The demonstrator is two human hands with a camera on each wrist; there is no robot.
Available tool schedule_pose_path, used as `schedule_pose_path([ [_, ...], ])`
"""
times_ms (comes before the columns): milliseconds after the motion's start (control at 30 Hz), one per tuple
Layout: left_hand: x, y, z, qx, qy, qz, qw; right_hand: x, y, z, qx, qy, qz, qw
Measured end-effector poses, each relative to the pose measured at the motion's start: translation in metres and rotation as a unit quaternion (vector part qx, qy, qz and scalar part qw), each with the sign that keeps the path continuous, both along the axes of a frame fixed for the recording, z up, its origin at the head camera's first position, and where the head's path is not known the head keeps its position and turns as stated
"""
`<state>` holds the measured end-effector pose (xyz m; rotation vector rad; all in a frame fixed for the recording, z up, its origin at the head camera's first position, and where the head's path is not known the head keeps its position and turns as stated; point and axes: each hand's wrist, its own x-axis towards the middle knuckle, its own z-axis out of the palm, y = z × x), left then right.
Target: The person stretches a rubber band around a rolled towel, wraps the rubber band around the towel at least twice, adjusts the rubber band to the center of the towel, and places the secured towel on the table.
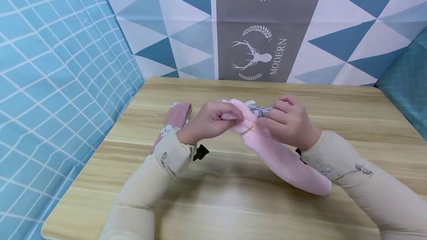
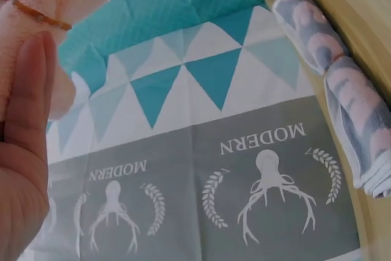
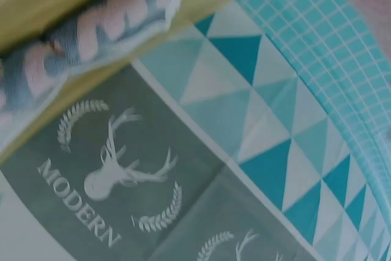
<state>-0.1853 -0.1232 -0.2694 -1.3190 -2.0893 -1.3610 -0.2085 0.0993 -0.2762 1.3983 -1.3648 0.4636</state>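
Observation:
A soft pink towel (image 1: 283,162), rolled long, hangs bent between both hands, its lower end drooping right toward the right forearm. An orange-yellow rubber band (image 1: 250,127) cinches it near its upper end; the same band (image 2: 40,15) shows close up in the left wrist view. My left hand (image 1: 215,118) pinches the bunched end beyond the band. On the band's other side, my right hand (image 1: 288,123) has curled fingers, tips right at the towel and band; I cannot tell which of the two they pinch. The right wrist view shows little of that hand's work.
Behind the hands lies a grey-and-pink patterned rolled towel (image 2: 360,102), tied with a band at its middle. A dusty-pink folded cloth (image 1: 176,116) with white print lies left on the wooden table (image 1: 133,192). Patterned cloth (image 1: 186,29) walls the back, blue grid cloth the left.

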Motion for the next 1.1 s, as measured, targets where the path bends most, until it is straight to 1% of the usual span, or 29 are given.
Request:
schedule_pose_path([
  [67,0.0,-0.002,0.003,0.018,-0.006,-0.014,0.9997,0.001,0.001,0.001,-0.008,0.005,-0.001,1.0],
  [133,0.0,-0.003,0.004,0.033,-0.011,-0.031,0.9989,0.001,0.001,0.002,-0.012,0.005,0.006,0.9999],
  [233,-0.001,-0.002,0.006,0.039,-0.015,-0.061,0.9972,0.0,-0.001,0.004,-0.009,0.014,0.025,0.9996],
  [300,0.0,0.0,0.004,0.038,-0.026,-0.061,0.9971,0.0,-0.001,0.007,0.001,0.033,0.03,0.999],
  [367,0.0,0.002,0.003,0.039,-0.044,-0.052,0.9969,0.0,0.0,0.011,0.023,0.055,0.032,0.9977],
  [433,0.001,0.004,0.002,0.042,-0.068,-0.043,0.9959,0.0,0.0,0.014,0.044,0.071,0.029,0.9961],
  [500,0.003,0.006,0.001,0.052,-0.096,-0.032,0.9935,0.0,-0.001,0.016,0.053,0.073,0.027,0.9956],
  [533,0.004,0.007,0.001,0.06,-0.111,-0.03,0.9916,0.0,-0.001,0.016,0.053,0.067,0.025,0.9961],
  [600,0.005,0.009,0.0,0.076,-0.131,-0.029,0.988,0.001,-0.002,0.014,0.05,0.038,0.016,0.9979],
  [667,0.006,0.011,0.0,0.082,-0.132,-0.03,0.9874,0.003,-0.002,0.009,0.056,-0.001,0.009,0.9984],
  [733,0.004,0.012,-0.001,0.074,-0.119,-0.032,0.9896,0.004,-0.001,0.005,0.073,-0.05,0.004,0.9961],
  [767,0.002,0.013,-0.002,0.066,-0.106,-0.031,0.9917,0.005,0.0,0.004,0.084,-0.073,0.001,0.9938],
  [833,0.0,0.014,-0.002,0.049,-0.077,-0.025,0.9955,0.007,0.003,0.002,0.111,-0.109,-0.003,0.9878],
  [900,-0.002,0.014,-0.002,0.036,-0.058,-0.015,0.9975,0.008,0.006,0.001,0.14,-0.14,-0.012,0.9802],
  [1000,-0.003,0.012,0.0,0.027,-0.038,0.008,0.9989,0.011,0.01,0.001,0.18,-0.161,-0.032,0.9698],
  [1100,-0.004,0.009,0.0,0.022,-0.038,0.032,0.9985,0.014,0.013,0.0,0.202,-0.166,-0.044,0.9641],
])
